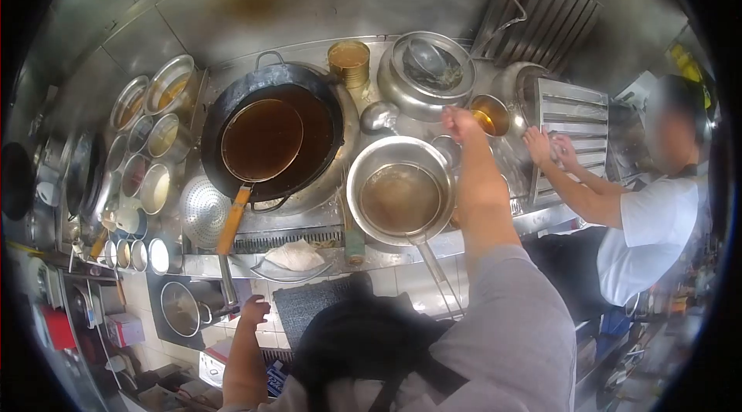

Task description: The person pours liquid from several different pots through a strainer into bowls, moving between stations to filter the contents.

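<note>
My right hand [461, 124] reaches forward over the stove, fingers closed; what they hold, if anything, is hidden. Just to its right is a metal pot of amber liquid [490, 114]. A ladle [379, 117] lies to its left. Below is a long-handled pan [356, 215] with cloudy liquid inside. My left hand [255, 310] hangs low by the stove's front edge, fingers loosely bent and apart, holding nothing visible. Above it, a wooden-handled strainer [235, 219] rests across a large black wok [219, 107] of dark brown liquid.
A co-worker [653, 219] stands at the right, both hands near a slatted metal rack [573, 130]. A rusty tin [349, 62] and a steel pot with a ladle [427, 91] stand behind. Several bowls line the left; a white cloth [294, 256] lies at the front edge.
</note>
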Demonstrator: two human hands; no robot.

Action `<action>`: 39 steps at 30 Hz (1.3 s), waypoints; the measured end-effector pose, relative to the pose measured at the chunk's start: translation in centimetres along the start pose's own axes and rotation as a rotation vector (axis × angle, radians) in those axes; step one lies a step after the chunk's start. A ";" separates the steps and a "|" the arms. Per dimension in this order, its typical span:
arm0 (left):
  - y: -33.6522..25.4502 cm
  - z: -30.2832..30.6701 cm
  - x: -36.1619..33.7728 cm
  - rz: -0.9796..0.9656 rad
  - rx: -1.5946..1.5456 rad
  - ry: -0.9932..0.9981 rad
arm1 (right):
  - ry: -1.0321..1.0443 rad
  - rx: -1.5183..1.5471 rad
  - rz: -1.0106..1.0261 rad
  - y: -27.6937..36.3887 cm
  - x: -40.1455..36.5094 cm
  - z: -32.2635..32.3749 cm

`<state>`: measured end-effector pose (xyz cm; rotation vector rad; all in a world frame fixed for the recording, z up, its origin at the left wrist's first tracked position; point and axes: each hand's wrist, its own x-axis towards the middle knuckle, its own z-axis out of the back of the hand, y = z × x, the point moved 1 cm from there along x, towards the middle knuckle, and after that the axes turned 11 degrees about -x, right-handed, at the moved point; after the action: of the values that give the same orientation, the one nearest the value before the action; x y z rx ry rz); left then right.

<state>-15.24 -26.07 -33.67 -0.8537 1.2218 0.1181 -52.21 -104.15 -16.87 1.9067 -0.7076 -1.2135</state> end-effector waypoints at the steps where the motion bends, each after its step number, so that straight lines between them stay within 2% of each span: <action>1: 0.1 -0.1 0.7 -0.014 -0.054 -0.039 | -0.020 -0.108 0.028 1.3 -3.1 0.4; 2: 0.1 -0.1 1.3 -0.042 -0.125 -0.094 | -0.041 -0.216 0.059 2.8 -6.3 0.4; 4: 0.3 -0.2 2.7 -0.127 -0.299 -0.245 | -0.052 -0.666 0.132 4.3 -8.2 4.4; 6: 0.5 0.0 4.9 -0.208 -0.438 -0.369 | -0.101 -0.690 0.087 6.5 -12.0 5.8; 8: 0.8 -0.1 7.5 -0.222 -0.490 -0.383 | -0.205 -0.775 0.107 8.0 -15.7 5.6; 9: 0.7 -0.2 9.4 -0.200 -0.557 -0.302 | -0.297 -0.852 0.134 8.9 -17.0 5.5; 11: 0.1 -2.5 10.5 -0.174 -0.636 -0.202 | -0.341 -0.898 0.136 10.7 -18.3 5.4; 14: -3.8 -9.2 4.6 -0.039 -0.298 0.172 | -0.307 -1.023 0.096 13.7 -16.3 8.6; 16: -2.7 -12.2 4.3 -0.064 0.015 0.321 | -0.607 -1.857 0.564 13.4 -12.6 12.1; 17: -1.5 -12.7 4.8 -0.072 0.012 0.323 | -0.800 -1.919 0.438 11.7 -13.2 10.0; 18: 0.3 -13.3 5.5 -0.285 0.180 0.451 | -0.803 -1.917 0.445 10.7 -11.4 11.2; 19: 0.9 -13.7 5.7 -0.498 0.351 0.573 | -0.564 -2.149 0.289 8.2 -7.7 13.7; 20: 0.1 -13.6 4.6 -0.501 0.351 0.568 | -0.297 -2.352 0.122 6.7 -5.4 14.8; 21: -0.9 -13.4 2.5 -0.229 0.334 0.381 | -0.285 -2.355 0.135 7.8 -6.6 13.4; 22: -0.9 -13.1 0.4 0.055 0.300 0.189 | -0.530 -2.139 0.175 9.3 -9.3 11.7; 23: 1.2 -10.8 1.4 -0.009 0.254 0.195 | -0.735 -1.906 0.201 9.1 -11.1 9.9; 24: 1.7 -8.2 2.0 -0.002 0.354 0.225 | -0.668 -1.928 0.206 7.6 -10.9 10.0; 25: 9.5 -2.6 9.7 -0.250 0.158 0.345 | -0.665 -2.064 0.253 7.1 -10.0 11.2; 26: 11.1 1.2 10.3 -0.733 0.322 0.577 | -0.624 -2.203 0.315 6.1 -7.9 11.9; 27: 14.3 4.6 11.7 -0.058 -0.018 0.141 | -0.089 -2.729 0.039 6.6 -5.2 12.2; 28: 13.0 5.3 6.5 -0.220 0.472 -0.156 | -0.328 -2.184 0.277 7.0 -4.6 15.4; 29: 12.1 9.7 3.7 -0.626 0.553 0.047 | -0.320 -1.885 0.404 6.4 -3.7 15.9; 30: 10.6 11.8 0.1 -0.551 0.486 -0.071 | -0.337 -1.565 0.477 5.6 -3.2 16.2; 31: 8.3 12.4 -3.6 -0.403 0.318 -0.231 | -0.415 -1.879 0.445 5.2 -2.9 16.3; 32: 6.0 13.2 -6.7 -0.273 0.155 -0.379 | -0.262 -1.917 0.133 5.3 -2.2 16.5; 33: 4.8 14.3 -9.0 -0.280 0.160 -0.469 | 0.009 -1.739 0.477 5.0 2.7 23.8; 34: 4.9 15.7 -10.6 -0.291 0.163 -0.562 | -0.206 -1.898 0.461 5.5 0.5 22.0; 35: 4.1 16.4 -12.9 -0.224 0.073 -0.597 | -0.437 -2.041 0.440 6.5 -3.0 19.0; 36: 4.5 17.6 -13.9 -0.232 0.067 -0.624 | -0.363 -1.881 0.409 5.7 -5.4 16.7; 37: 5.3 19.3 -14.6 -0.268 0.164 -0.644 | -0.642 -2.135 0.069 5.0 -8.6 14.0; 38: 5.0 21.6 -15.4 -0.317 0.263 -0.680 | -0.546 -2.460 -0.031 4.7 -10.8 11.6; 39: 4.9 22.7 -16.2 -0.355 0.098 -0.709 | -0.622 -2.383 0.113 4.6 -14.0 6.7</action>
<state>-6.32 -2.66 -20.43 -0.8296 0.4030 0.0631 -64.16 -97.94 -7.81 -0.4818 0.4767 -1.2429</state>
